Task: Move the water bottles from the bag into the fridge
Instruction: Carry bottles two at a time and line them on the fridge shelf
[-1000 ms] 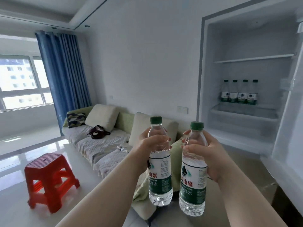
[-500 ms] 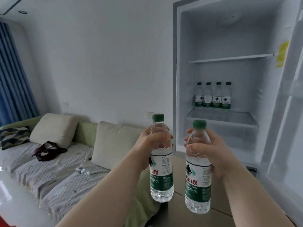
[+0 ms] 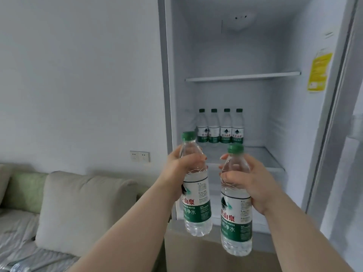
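Note:
My left hand [image 3: 182, 171] grips the upper body of a clear water bottle [image 3: 196, 205] with a green cap and green label, held upright. A second, matching bottle [image 3: 236, 218] stands upright in my right hand [image 3: 249, 181], slightly lower and nearer. Both are held in front of the open fridge [image 3: 235, 55]. Several identical bottles [image 3: 220, 126] stand in a row at the back of the fridge's lower glass shelf [image 3: 261, 158]. The bag is out of view.
The upper fridge shelf [image 3: 243, 76] carries nothing. The open fridge door [image 3: 345, 134] stands at the right, with a yellow sticker [image 3: 319, 71] on the inner wall. A sofa with a beige cushion [image 3: 84, 209] fills the lower left. A wall socket [image 3: 139, 156] sits left of the fridge.
The view has turned right and come closer to the fridge; the window, curtain and red stool have left the frame. Both hands have kept hold of their bottles.

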